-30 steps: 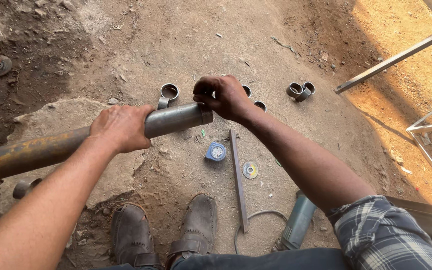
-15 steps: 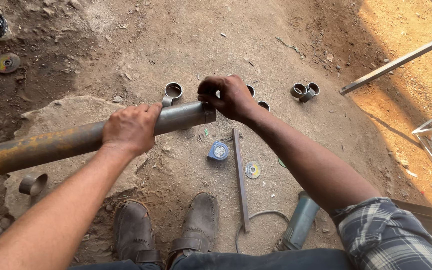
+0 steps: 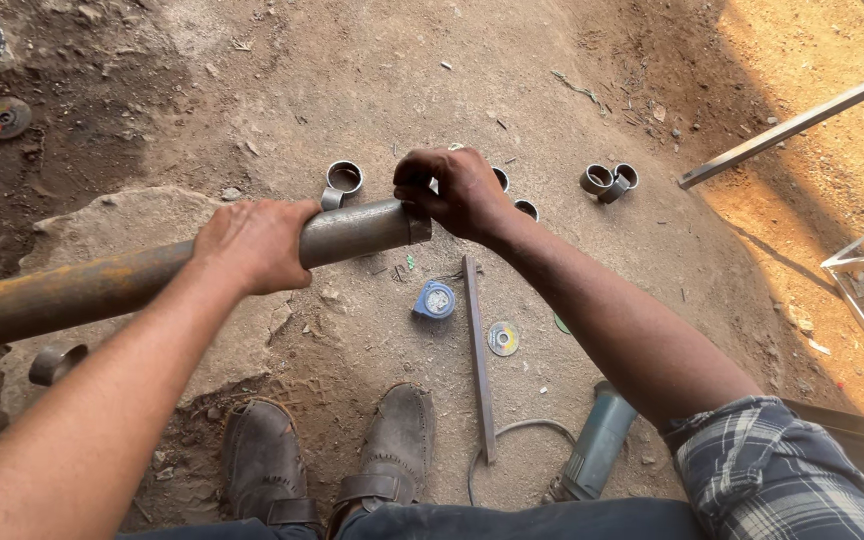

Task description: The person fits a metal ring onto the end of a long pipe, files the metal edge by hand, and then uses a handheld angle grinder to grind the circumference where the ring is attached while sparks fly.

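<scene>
The left hand (image 3: 252, 243) clenched a rusty steel pipe (image 3: 152, 275) held level above the dirt floor (image 3: 352, 70); the right hand's (image 3: 457, 190) fingers (image 3: 414, 175) pinched its open end, above scattered pipe rings (image 3: 342, 180).

Probably a metalworking yard: dirt floor (image 3: 372, 70), angle grinder (image 3: 592, 445), cut pipe rings (image 3: 609, 180).
</scene>
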